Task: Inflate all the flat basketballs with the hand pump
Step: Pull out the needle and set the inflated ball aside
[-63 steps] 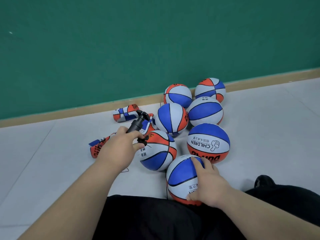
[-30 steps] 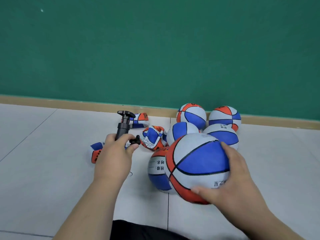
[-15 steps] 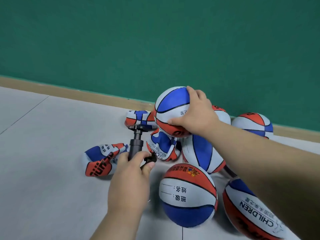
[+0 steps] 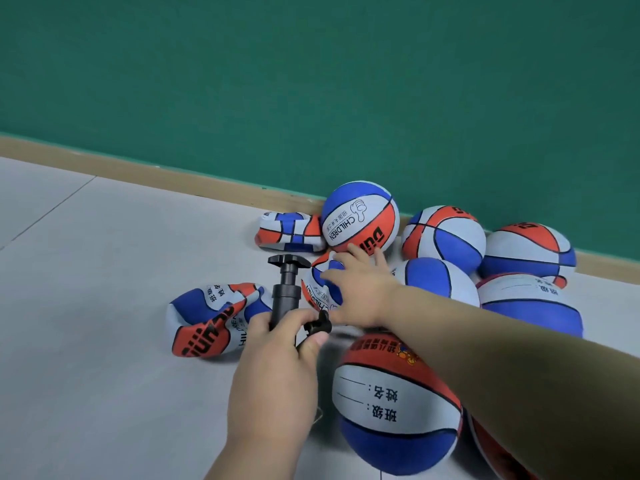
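Releasing the round ball [image 4: 360, 218], right hand [image 4: 360, 289] spreads open over flat basketball [image 4: 312, 287]; left hand [image 4: 273, 368] grips pump [image 4: 286, 296].

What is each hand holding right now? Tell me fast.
Left hand: closed around the black hand pump.
Right hand: open, fingers spread at the crumpled flat basketball, gripping nothing.

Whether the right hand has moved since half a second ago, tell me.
Yes. The right hand has come away from the baseboard, nearer the camera, down to the flat ball beside the pump.
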